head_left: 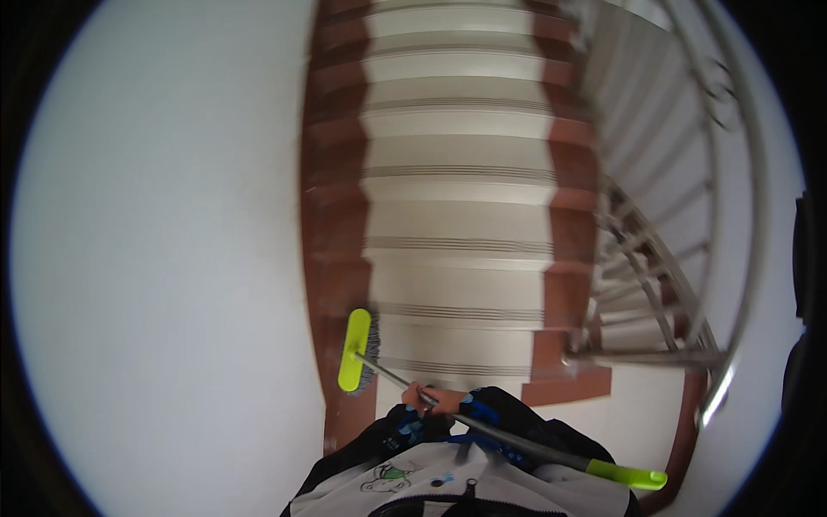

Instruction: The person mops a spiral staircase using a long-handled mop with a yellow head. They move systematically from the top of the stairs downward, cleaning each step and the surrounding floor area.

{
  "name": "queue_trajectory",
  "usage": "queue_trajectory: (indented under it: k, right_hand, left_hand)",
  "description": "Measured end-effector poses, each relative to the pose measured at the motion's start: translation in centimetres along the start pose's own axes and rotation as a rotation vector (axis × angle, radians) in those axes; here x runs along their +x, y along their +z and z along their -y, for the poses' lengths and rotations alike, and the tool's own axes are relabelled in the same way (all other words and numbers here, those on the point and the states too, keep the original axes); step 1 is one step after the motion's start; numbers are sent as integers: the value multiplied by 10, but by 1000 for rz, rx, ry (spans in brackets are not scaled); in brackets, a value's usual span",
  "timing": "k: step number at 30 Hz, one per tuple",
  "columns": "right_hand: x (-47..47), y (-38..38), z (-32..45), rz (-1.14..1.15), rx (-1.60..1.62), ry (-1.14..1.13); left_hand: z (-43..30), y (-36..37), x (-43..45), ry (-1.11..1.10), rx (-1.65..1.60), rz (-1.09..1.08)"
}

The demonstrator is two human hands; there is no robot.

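Note:
My left hand point(413, 393) grips the pole point(381, 370) of a long-handled mop, close to its middle. Just behind it, my right hand point(446, 400) is closed around the same pole. The mop's lime-green head point(355, 349) has a grey fringe point(374, 342) along its right side; whether this is bristle or yarn is unclear. That head is over the red-brown border at the left of the stairs, beside the wall. Its pole slants back to the right across my body, ending in a lime-green grip point(627, 474).
A flight of beige stairs point(455, 220) with grooved strips and red-brown borders runs ahead. A white wall point(161, 258) stands close on the left. Metal railings point(646, 357) and a curved handrail point(749, 258) line the right side. Pale landing floor point(646, 400) shows at lower right.

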State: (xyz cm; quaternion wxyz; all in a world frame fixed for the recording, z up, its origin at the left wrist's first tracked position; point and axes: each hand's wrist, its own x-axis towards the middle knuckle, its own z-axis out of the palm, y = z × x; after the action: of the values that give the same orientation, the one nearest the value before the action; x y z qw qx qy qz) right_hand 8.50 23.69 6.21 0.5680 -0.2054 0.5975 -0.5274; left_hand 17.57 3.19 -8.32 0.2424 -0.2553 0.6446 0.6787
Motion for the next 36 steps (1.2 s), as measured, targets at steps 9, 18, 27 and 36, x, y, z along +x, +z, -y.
queue_trajectory:
  k: [9,18,27,36]
  right_hand:
    - [-207,-33,-129,-588,645,-111]
    - [-337,-105,-236,-944,828,-205]
    - [-364,-89,-242,-973,777,-84]
    - [-204,-105,-124,-616,514,151]
  left_hand:
    - [-26,260,22,-327,-152,283]
    - [19,492,94,-377,233,426]
    - [10,506,70,-221,414,448]
    - [-28,329,97,222,777,260]
